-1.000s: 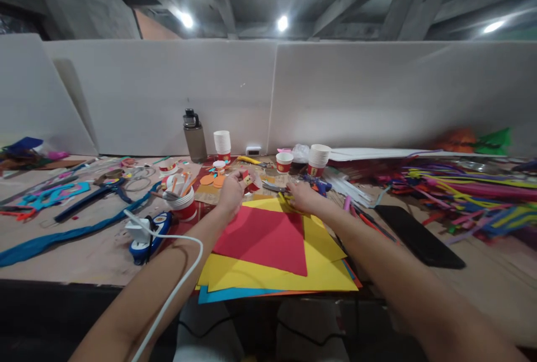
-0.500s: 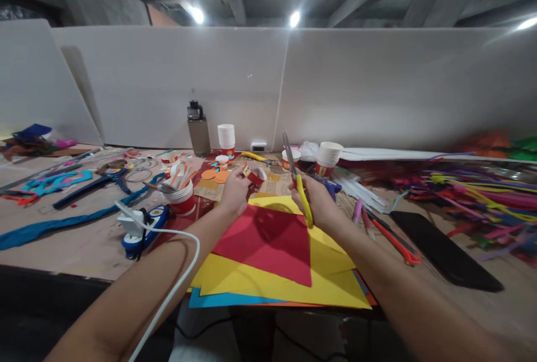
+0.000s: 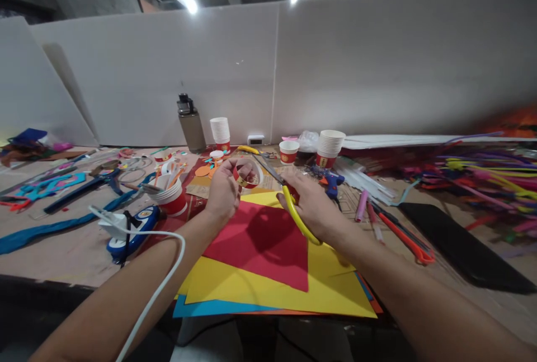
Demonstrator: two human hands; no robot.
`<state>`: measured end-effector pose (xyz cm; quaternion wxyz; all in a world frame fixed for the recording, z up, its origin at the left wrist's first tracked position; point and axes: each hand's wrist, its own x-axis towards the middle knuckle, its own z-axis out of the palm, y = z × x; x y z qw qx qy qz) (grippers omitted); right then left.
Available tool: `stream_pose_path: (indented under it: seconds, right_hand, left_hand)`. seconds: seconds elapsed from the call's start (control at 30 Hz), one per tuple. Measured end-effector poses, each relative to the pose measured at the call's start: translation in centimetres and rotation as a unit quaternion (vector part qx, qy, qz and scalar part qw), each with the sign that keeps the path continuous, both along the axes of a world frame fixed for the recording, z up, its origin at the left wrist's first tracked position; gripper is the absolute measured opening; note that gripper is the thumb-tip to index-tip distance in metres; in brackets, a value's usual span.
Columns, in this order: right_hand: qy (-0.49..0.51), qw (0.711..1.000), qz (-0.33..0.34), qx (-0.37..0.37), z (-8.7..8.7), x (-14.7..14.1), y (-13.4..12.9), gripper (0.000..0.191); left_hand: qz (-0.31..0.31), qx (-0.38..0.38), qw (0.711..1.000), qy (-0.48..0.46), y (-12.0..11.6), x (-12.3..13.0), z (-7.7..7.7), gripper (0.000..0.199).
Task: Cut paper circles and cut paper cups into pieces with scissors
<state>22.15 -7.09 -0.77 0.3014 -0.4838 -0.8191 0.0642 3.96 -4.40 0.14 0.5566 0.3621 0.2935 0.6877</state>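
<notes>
A cut paper-cup ring (image 3: 248, 184), red outside with a pale rim, is pinched in my left hand (image 3: 224, 188). I can see through its middle. My right hand (image 3: 308, 200) is wrapped round the yellow-handled scissors (image 3: 298, 217), whose metal blades point up and left, close to the ring's right side. Whether the blades touch the ring I cannot tell. Below both hands lies a red paper sheet (image 3: 264, 244), on top of yellow sheets (image 3: 251, 289) with a blue sheet (image 3: 197, 307) under them.
On the left stand a cup of tools (image 3: 172, 202) and a blue power strip (image 3: 138, 233) with a white cable crossing my left forearm. Paper-cup stacks (image 3: 331, 146), a bottle (image 3: 192, 127) and a blue glue gun (image 3: 333, 182) are farther back. A black phone-like slab (image 3: 465, 247) lies right.
My right hand has tipped the scissors from nearly upright to leaning left, bringing the blades towards the ring. My left hand has turned the ring so its opening shows. The view has shifted slightly.
</notes>
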Motion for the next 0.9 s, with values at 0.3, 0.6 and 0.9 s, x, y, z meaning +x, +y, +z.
stream_pose_path:
  seconds: [0.3, 0.6, 0.9]
  right_hand:
    - [-0.03, 0.999, 0.002, 0.02, -0.5, -0.1, 0.0, 0.041]
    - [-0.017, 0.999, 0.037, 0.024, -0.1, -0.1, 0.0, 0.037]
    - [-0.018, 0.999, 0.039, 0.017, 0.1, -0.2, -0.1, 0.039]
  left_hand:
    - [-0.028, 0.046, 0.998, 0.015, -0.1, 0.2, -0.4, 0.021]
    - [-0.028, 0.028, 0.999, 0.003, 0.1, 0.1, -0.8, 0.02]
    - [-0.06, 0.024, 0.998, 0.002, 1.3, -0.4, -1.4, 0.016]
